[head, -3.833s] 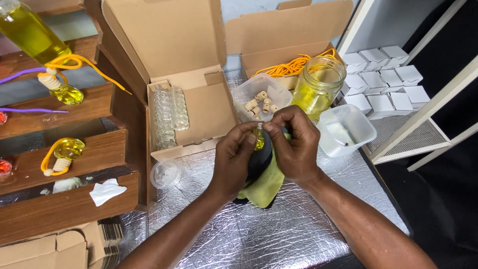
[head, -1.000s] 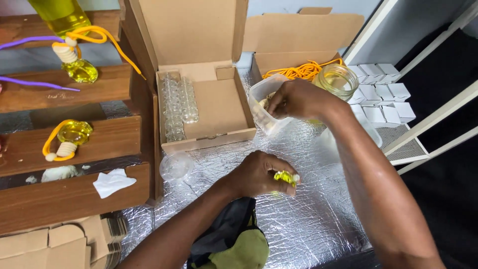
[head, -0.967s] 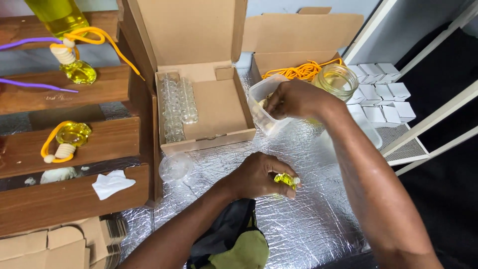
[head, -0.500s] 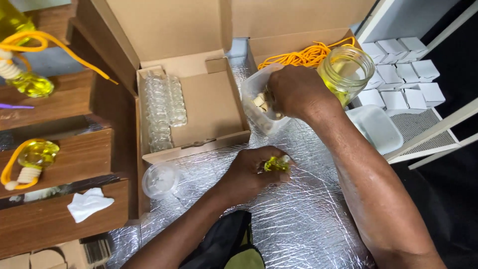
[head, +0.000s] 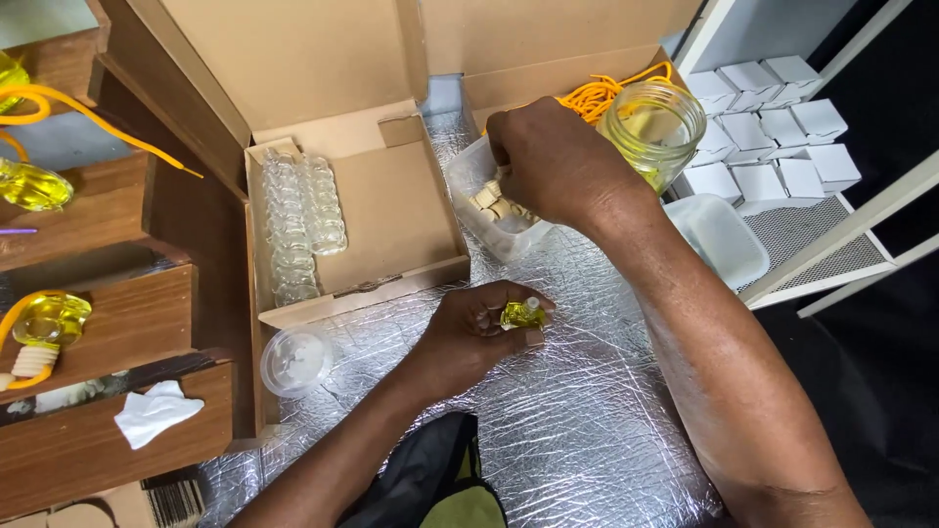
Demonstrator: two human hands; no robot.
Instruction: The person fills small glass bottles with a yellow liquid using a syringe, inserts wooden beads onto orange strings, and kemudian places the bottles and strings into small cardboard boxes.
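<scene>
Foil-covered table [head: 587, 430] is carrying the whole setup, with stepped wooden shelves [head: 108, 332] on my left side.

My left hand [head: 479, 332] is resting on the foil, fingers closed around a small glass bottle [head: 523, 314] filled with yellow liquid. Its neck is pointing right and looks uncapped, though I can't tell for sure.

My right hand [head: 558, 161] is reaching into the clear plastic tub [head: 479, 210] of small wooden stoppers [head: 494, 202], fingers curled down among them. Whether it's already pinching one, I can't tell; the fingertips are hidden.

Status as I'm judging it:
- Filled: the bottle in my left hand, plus a few filled ones sitting on the shelves, such as the one with orange cord [head: 44, 323].
- Stopper for this bottle: being fetched, not yet fitted.
- Remaining: two rows of empty clear bottles [head: 293, 220] are lying along the left wall of the open cardboard box [head: 391, 210], so most of the batch is looking undone.
- Supply: glass jar [head: 653, 127] of yellow liquid is standing just beyond my right hand, partly full. Orange cord bundle [head: 592, 95] is waiting behind it.
- Packaging: small white boxes [head: 773, 127] are stacked at the far right, folded, untouched.

Also lying around: round clear lid [head: 296, 360] near the box's front corner, empty white tray [head: 719, 240] to the right of my forearm.
</scene>
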